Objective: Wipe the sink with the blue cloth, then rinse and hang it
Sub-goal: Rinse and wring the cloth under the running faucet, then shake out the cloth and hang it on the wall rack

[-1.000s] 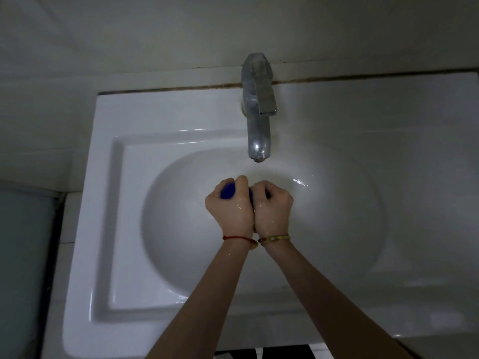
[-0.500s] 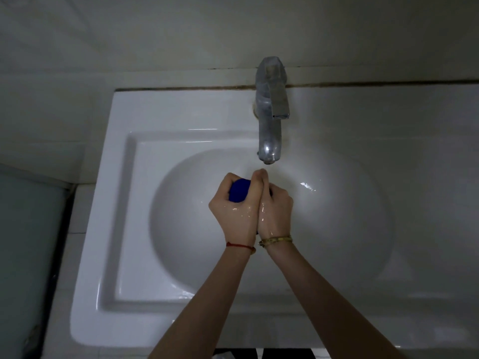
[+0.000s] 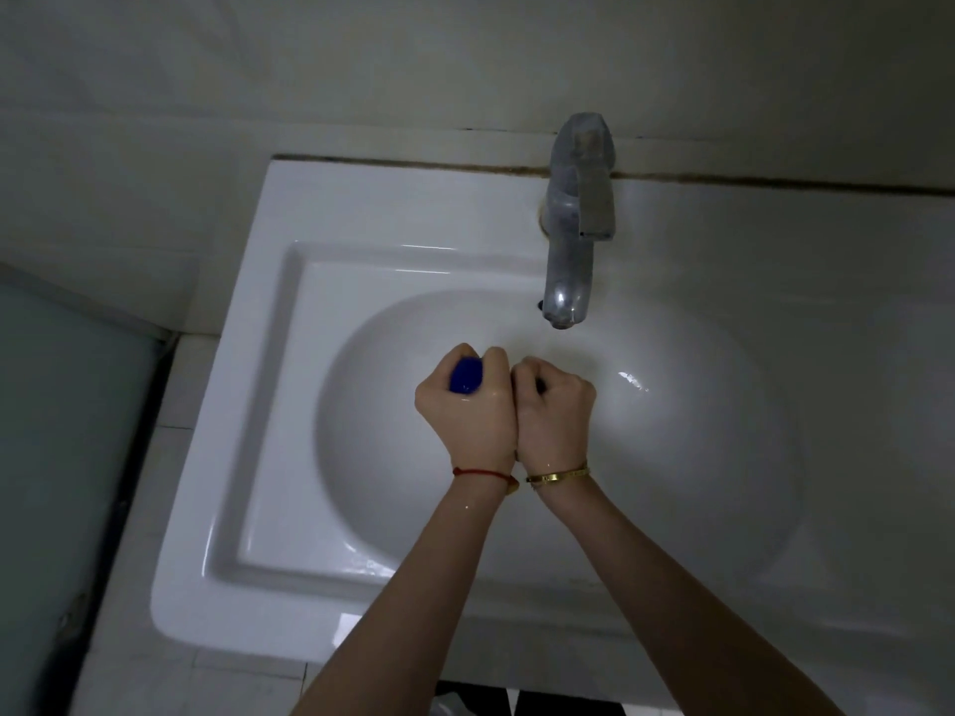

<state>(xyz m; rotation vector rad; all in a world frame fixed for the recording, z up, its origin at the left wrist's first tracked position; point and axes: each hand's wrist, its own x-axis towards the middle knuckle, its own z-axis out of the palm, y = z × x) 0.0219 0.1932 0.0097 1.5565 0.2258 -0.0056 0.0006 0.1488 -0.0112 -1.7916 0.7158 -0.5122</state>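
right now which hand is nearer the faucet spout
The right hand. It sits just below and slightly left of the faucet spout; the left hand, fisted on the blue cloth, is farther left.

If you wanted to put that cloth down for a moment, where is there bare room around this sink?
The flat ledge left of the faucet is bare, and so is the counter right of it. The basin's middle is crowded: the left hand and right hand clench the blue cloth there.
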